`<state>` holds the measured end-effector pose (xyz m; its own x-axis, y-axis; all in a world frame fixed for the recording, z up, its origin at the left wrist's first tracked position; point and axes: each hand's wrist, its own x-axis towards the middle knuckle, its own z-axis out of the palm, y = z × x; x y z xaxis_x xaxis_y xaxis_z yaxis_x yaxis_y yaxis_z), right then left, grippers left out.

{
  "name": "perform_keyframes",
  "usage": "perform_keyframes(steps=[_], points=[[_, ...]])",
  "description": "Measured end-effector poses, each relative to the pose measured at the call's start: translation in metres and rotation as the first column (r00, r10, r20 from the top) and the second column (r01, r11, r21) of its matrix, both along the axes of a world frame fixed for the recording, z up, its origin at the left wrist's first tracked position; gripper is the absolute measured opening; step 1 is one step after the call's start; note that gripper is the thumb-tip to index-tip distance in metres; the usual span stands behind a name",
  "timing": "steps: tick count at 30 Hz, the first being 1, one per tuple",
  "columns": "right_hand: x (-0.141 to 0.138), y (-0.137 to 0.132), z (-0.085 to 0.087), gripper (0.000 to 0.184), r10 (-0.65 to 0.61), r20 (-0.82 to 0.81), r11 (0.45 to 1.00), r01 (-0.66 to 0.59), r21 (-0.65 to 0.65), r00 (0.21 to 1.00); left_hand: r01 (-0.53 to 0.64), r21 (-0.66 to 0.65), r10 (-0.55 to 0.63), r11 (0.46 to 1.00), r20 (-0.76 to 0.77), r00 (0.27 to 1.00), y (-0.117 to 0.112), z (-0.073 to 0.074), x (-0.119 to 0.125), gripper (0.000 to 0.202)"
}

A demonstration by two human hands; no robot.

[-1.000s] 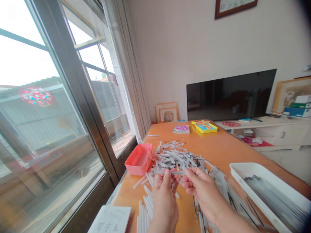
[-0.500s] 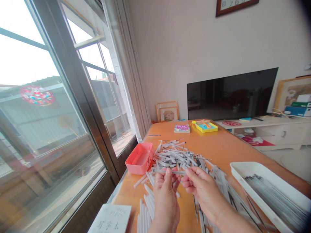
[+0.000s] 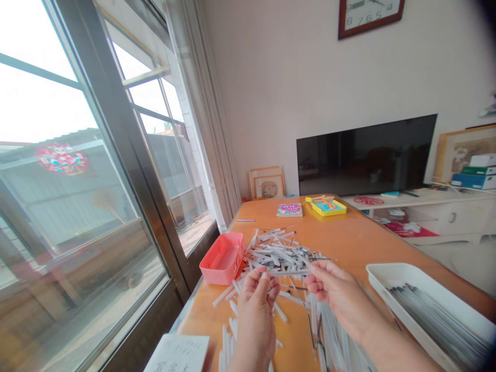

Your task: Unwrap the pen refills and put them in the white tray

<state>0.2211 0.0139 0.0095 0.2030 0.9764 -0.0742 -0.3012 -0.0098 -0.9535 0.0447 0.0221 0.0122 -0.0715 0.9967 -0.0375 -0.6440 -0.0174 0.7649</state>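
Tube (image 3: pixel 290 272): see-through, held sideways
Left hand (image 3: pixel 257 297): fingers pinching it
Right hand (image 3: pixel 329 281): fingers pinching it too
Tube pile (image 3: pixel 281 253): twelve o'clock from the tube
Pink box (image 3: pixel 211 275): ten o'clock

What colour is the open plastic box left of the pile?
The plastic box is coral pink; the head view shows it best.

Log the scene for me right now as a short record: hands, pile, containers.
Left hand: shut on a slim pale tube
Right hand: pinching the same tube, towards its right end
Pile: jumbled pale tubes with dark pieces, beyond the hands
Pink box: left of the pile
White tray: at right, holding slender dark-tipped rods
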Motion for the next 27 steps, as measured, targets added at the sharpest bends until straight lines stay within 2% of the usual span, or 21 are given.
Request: perform_keyframes(steps=[6,9,11,13,16,18,20,22,24,27], points=[[0.000,-0.001,0.002,0.030,-0.004,0.024,0.999,0.005,-0.035,1.000,-0.004,0.022,0.005,1.000,-0.014,1.000,0.002,-0.005,0.002,0.040],[0.004,0.000,0.000,0.031,0.013,0.121,0.999,-0.009,-0.035,0.993,-0.031,0.001,0.031,1.000,-0.026,0.999,0.004,-0.008,0.000,0.041],[0.008,0.002,0.000,0.033,0.004,0.240,1.000,0.002,-0.028,0.971,-0.044,-0.016,0.044,0.999,-0.046,0.998,0.006,-0.008,-0.001,0.042],[0.010,0.002,0.002,0.034,-0.034,0.432,0.999,0.018,0.042,0.901,-0.044,-0.024,0.042,0.999,-0.077,0.996,0.007,-0.010,-0.002,0.044],[0.008,-0.003,0.011,0.029,-0.098,0.723,0.972,-0.091,0.217,0.684,0.002,-0.010,-0.003,1.000,-0.133,0.991,0.006,-0.013,0.001,0.045],[0.003,-0.009,0.018,0.026,-0.074,0.836,0.950,-0.216,0.225,0.544,0.034,-0.003,-0.034,0.999,-0.171,0.985,0.004,-0.015,0.004,0.044],[-0.002,-0.013,0.023,0.024,-0.053,0.896,0.947,-0.263,0.186,0.442,0.074,0.000,-0.073,0.997,-0.203,0.977,0.003,-0.017,0.008,0.042],[-0.002,-0.016,0.028,0.021,-0.036,0.925,0.953,-0.264,0.145,0.379,0.104,-0.008,-0.104,0.995,-0.209,0.972,0.003,-0.016,0.011,0.045],[0.007,-0.016,0.032,0.018,-0.032,0.934,0.963,-0.240,0.125,0.356,0.102,-0.017,-0.103,0.995,-0.218,0.971,0.003,-0.015,0.011,0.051],[0.039,-0.014,0.036,0.017,-0.078,0.933,0.980,-0.143,0.135,0.350,0.064,-0.022,-0.067,0.998,-0.254,0.965,0.005,-0.012,0.007,0.056]])
